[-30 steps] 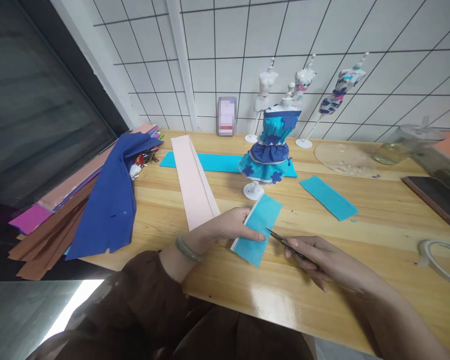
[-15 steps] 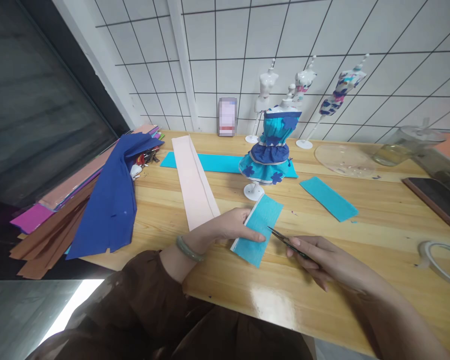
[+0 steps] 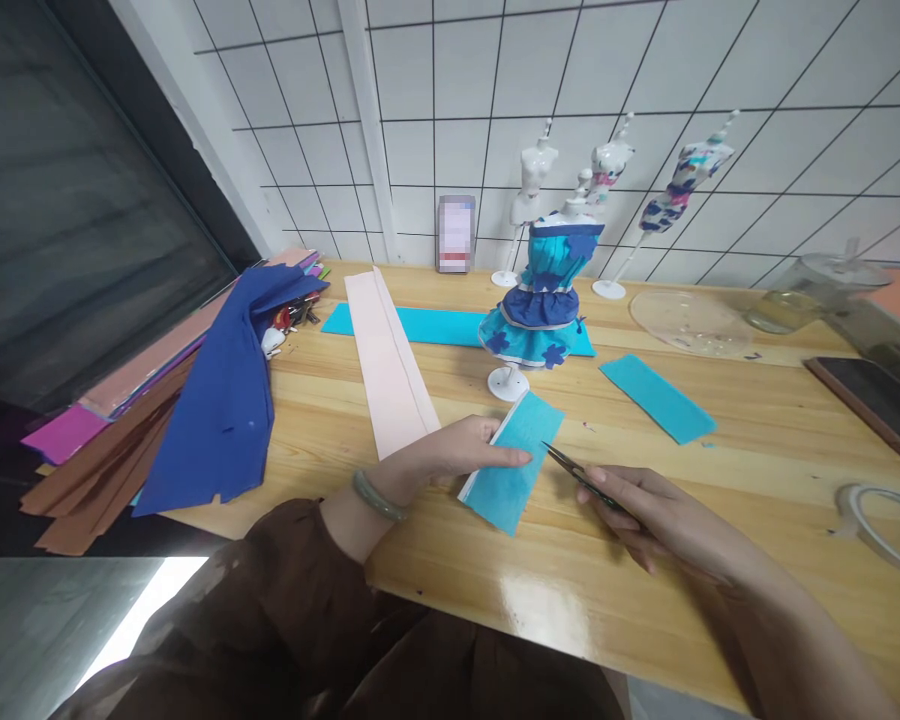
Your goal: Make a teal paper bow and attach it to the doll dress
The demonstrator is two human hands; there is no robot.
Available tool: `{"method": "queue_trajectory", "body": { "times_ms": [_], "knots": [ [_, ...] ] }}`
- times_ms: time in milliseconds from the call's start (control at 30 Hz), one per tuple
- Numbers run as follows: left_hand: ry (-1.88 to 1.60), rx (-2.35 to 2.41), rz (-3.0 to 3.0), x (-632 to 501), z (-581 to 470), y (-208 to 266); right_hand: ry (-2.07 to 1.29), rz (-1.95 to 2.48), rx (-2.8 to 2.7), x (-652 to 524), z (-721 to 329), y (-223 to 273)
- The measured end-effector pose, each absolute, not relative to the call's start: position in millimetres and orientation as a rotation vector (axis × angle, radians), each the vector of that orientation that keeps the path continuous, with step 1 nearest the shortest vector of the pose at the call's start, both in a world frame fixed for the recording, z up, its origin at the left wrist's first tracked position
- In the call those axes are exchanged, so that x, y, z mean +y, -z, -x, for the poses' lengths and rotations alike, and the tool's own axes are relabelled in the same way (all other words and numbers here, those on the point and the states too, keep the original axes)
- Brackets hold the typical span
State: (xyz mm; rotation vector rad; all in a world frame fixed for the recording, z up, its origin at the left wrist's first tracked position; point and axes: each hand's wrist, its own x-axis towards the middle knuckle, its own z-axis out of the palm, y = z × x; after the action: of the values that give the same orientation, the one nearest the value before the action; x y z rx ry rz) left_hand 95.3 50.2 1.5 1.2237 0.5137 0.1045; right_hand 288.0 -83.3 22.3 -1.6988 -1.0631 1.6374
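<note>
My left hand (image 3: 480, 448) grips a light-blue piece of crepe paper (image 3: 511, 490) with a white strip along its left edge. The thumb lies across the front of the paper, while the other fingers are mostly hidden behind it. In my right hand (image 3: 637, 510) is a pair of dark tweezers (image 3: 570, 466), its pointed tip close to the paper's right edge. Just beyond the paper stands a small dress form in a blue ruffled dress (image 3: 544, 290), on a round white base (image 3: 508, 384).
A pink strip (image 3: 390, 370) and a long blue strip (image 3: 435, 326) lie behind my left hand. Dark-blue paper (image 3: 214, 400) tops a stack at left. To the right are a blue piece (image 3: 658, 398), a clear plate (image 3: 690, 322), a phone (image 3: 870, 400) and a tape roll (image 3: 862, 515).
The tweezers' tip has shifted slightly up and right, toward the paper's right edge. My left thumb has moved up a little on the paper.
</note>
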Motion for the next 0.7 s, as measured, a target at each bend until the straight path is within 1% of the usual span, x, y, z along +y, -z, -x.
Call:
{"method": "queue_trajectory", "body": {
  "times_ms": [433, 700],
  "knots": [
    [0.031, 0.487, -1.106, 46.8, -97.8, 1.9, -1.661, 1.631, -1.058, -82.7, -283.8, -20.8],
    [0.002, 0.496, -1.177, 45.5, -98.9, 4.6, -1.657, 1.618, -1.076, -82.5, -282.9, -17.3]
  ]
}}
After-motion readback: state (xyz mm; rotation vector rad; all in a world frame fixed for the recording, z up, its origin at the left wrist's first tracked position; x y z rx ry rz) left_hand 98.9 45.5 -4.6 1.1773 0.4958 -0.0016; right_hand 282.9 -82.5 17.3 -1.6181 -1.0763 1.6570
